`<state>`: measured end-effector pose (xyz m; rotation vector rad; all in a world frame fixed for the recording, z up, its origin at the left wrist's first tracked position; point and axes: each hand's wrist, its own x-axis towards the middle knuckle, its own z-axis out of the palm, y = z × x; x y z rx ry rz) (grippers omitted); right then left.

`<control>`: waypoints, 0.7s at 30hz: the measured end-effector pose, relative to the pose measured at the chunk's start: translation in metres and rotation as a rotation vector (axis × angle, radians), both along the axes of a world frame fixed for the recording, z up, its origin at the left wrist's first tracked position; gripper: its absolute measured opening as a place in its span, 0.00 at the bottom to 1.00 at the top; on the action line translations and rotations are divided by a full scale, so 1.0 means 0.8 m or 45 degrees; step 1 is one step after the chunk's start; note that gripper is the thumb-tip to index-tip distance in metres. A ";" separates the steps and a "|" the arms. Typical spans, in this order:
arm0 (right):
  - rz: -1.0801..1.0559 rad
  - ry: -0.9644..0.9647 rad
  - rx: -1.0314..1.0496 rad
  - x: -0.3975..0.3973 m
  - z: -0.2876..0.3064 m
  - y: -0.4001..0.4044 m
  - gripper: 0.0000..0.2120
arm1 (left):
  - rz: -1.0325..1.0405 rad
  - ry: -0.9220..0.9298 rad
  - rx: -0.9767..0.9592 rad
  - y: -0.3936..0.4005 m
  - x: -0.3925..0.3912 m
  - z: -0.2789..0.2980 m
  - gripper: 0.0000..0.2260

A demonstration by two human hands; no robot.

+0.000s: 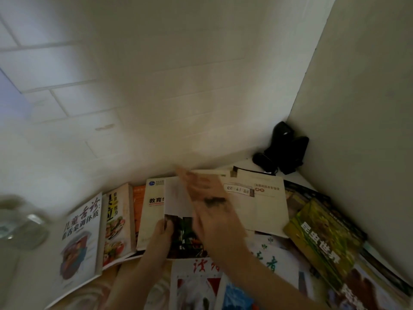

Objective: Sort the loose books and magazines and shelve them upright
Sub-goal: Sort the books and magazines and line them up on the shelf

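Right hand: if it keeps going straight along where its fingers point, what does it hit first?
Probably the white tiled wall. The right hand points up-left over the flat books; its blurred fingertips already reach the wall's base. Depth is unclear.

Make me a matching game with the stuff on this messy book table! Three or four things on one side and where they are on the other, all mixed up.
Things:
1. black object
2. green insect book
3. glass jar
4. left hand

Places:
A. far left edge, blurry
B. back corner where the walls meet
C. gripping the bottom left edge of the magazine in the middle
D. right side, lying on other books

Pairs: 1-B, 2-D, 3-A, 4-C
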<state>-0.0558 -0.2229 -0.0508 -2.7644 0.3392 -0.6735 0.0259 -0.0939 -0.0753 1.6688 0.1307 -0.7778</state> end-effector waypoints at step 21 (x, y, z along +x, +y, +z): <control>-0.471 0.621 1.783 -0.092 -0.036 -0.071 0.19 | -0.246 0.051 -0.133 0.038 -0.038 0.000 0.36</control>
